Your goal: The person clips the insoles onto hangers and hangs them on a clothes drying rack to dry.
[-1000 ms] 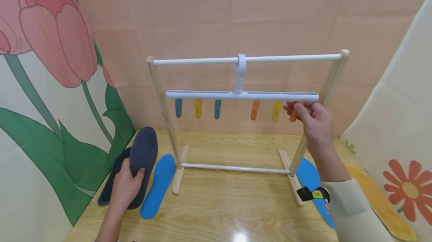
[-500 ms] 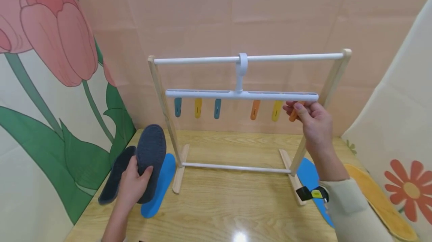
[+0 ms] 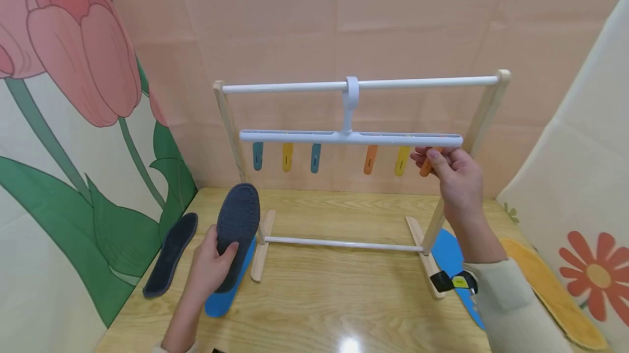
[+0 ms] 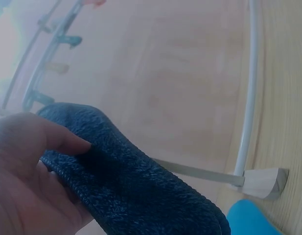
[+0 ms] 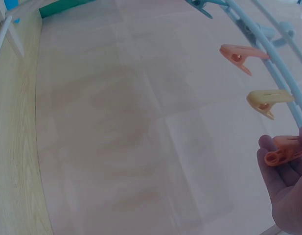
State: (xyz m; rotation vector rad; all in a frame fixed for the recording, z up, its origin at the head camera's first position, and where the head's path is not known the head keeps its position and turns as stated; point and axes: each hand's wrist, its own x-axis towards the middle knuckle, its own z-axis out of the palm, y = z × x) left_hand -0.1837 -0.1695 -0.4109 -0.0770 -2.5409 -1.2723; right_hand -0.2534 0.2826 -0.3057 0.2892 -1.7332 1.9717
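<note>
My left hand [image 3: 210,265] grips a dark navy insole [image 3: 238,216] by its edge, thumb on the face; in the left wrist view the insole [image 4: 136,181] looks fuzzy. It is held up over a blue insole [image 3: 219,304], partly covering it. At the right end of a pale hanger bar [image 3: 295,137], my right hand [image 3: 462,181] pinches an orange clip [image 3: 426,166] between thumb and fingers; the right wrist view shows that clip [image 5: 278,155] too. Along the bar hang other clips: a yellow clip [image 3: 402,160], an orange clip [image 3: 371,159] and several in teal and yellow.
The hanger hooks over the white top rod [image 3: 285,88] of a wooden rack [image 3: 491,107]. A second dark insole [image 3: 171,254] lies at the table's left. On the right lie another blue insole [image 3: 449,257] and a yellow insole [image 3: 550,293]. A lower rod [image 3: 339,244] joins the rack's feet.
My left hand has carried the dark insole to the right, away from the other dark one and in front of the left blue insole. The right hand stays on the orange clip.
</note>
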